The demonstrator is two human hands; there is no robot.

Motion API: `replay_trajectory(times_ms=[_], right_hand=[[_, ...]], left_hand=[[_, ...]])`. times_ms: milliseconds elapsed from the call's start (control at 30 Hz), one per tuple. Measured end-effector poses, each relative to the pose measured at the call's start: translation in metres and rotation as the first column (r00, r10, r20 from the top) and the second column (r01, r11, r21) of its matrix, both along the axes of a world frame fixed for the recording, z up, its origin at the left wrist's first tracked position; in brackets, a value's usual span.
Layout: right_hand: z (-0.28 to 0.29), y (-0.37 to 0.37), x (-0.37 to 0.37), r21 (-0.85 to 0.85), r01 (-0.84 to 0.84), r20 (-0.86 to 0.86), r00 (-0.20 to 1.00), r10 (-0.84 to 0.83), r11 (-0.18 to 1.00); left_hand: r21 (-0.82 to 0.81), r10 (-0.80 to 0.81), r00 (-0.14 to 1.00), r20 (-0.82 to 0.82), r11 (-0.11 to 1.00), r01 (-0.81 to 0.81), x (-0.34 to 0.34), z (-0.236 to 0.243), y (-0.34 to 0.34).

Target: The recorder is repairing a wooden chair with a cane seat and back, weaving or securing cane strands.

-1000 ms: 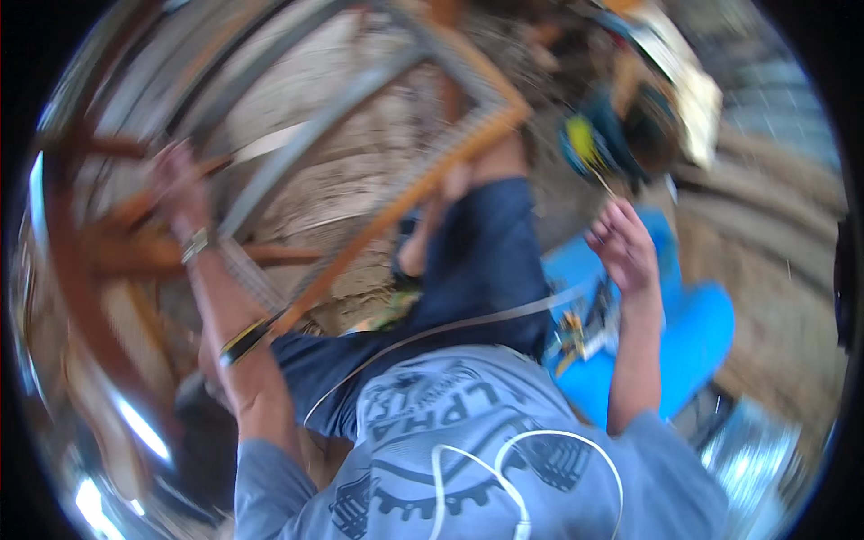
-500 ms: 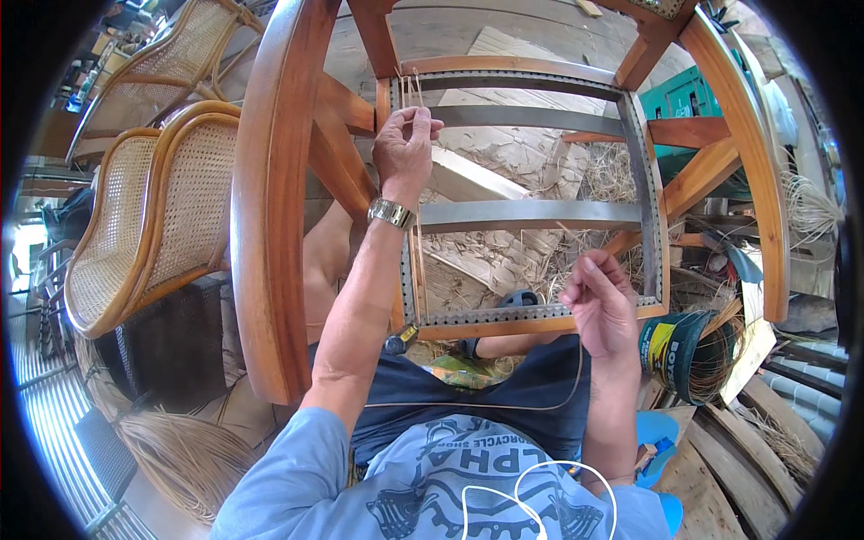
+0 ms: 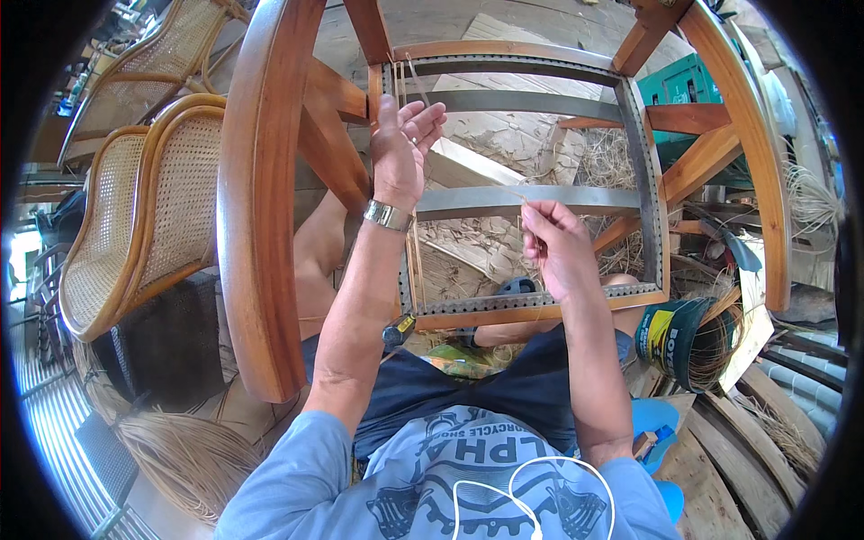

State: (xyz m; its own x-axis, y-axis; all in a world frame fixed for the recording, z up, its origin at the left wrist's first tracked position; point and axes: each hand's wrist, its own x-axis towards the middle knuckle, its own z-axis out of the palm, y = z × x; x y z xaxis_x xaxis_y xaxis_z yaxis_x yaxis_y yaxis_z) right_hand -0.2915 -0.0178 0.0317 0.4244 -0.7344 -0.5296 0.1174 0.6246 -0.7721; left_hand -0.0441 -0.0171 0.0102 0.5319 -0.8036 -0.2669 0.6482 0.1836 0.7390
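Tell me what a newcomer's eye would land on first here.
Probably the big reddish-brown wooden chair frame filling the middle, its seat edged with small holes. Over the seat's left side is the open left hand; nearer the center, the right hand pinches a thin strand. Woven cane seating stands out at far left.

Grey-brown planks make the floor (image 3: 423, 25), bare at the top of the frame. Near the upper centre, a flat brown sheet (image 3: 513, 135) lies on it, strewn with shavings, with a pale board (image 3: 463, 164) across. Tangled fibre scraps (image 3: 612, 166) spread right of centre; a cane bundle (image 3: 184, 454) rests lower left.
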Motion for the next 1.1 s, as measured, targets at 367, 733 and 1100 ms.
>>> replay_trajectory(times_ms=[367,733,1100], right_hand=[[-0.014,-0.021,0.038,0.129,0.012,0.132,0.991,-0.029,0.992],[-0.031,-0.045,0.066,0.165,0.012,0.206,0.978,-0.046,0.986],[-0.039,-0.05,0.081,0.242,-0.087,0.38,0.925,-0.012,0.966]], left_hand=[[0.031,0.048,0.92,0.39,0.997,-0.065,-0.007,-0.005,-0.002],[0.185,-0.282,0.949,0.145,0.949,0.254,0.008,0.0,-0.002],[0.102,-0.229,0.918,0.325,0.973,0.207,-0.001,-0.003,-0.004]])
